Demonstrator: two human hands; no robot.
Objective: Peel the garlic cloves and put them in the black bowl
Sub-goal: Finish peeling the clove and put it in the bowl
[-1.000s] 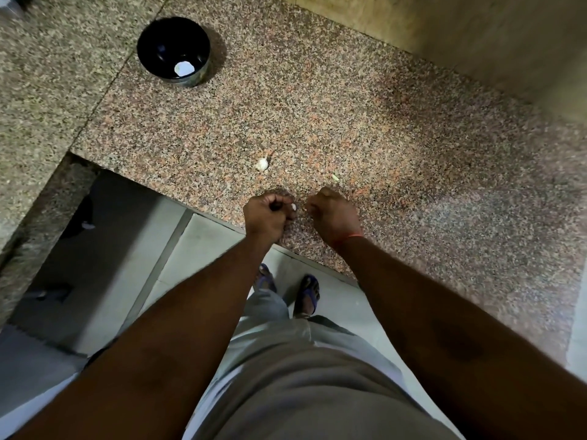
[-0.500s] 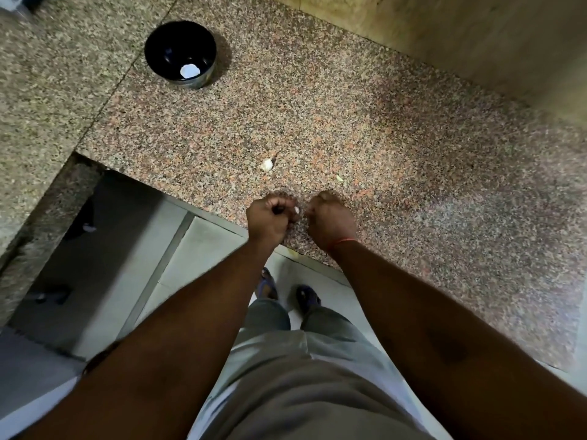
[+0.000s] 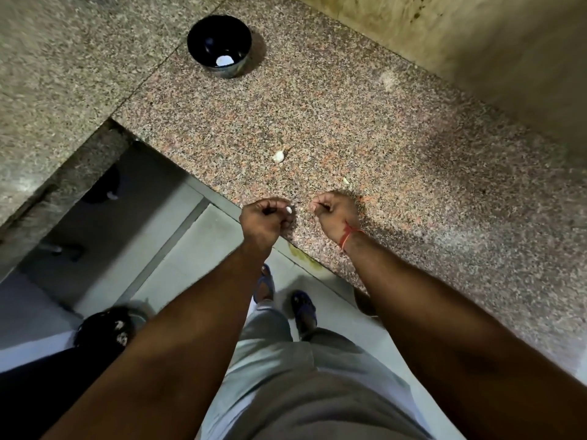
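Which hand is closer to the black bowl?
Left. The left hand, pinching a garlic clove, sits below the black bowl; the right hand lies farther off to the right.

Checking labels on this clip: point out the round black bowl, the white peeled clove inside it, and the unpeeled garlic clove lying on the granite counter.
Round black bowl (image 3: 203,39), head view, inner wall.
White peeled clove (image 3: 224,60), head view, its middle.
Unpeeled garlic clove (image 3: 278,156), head view, its body.
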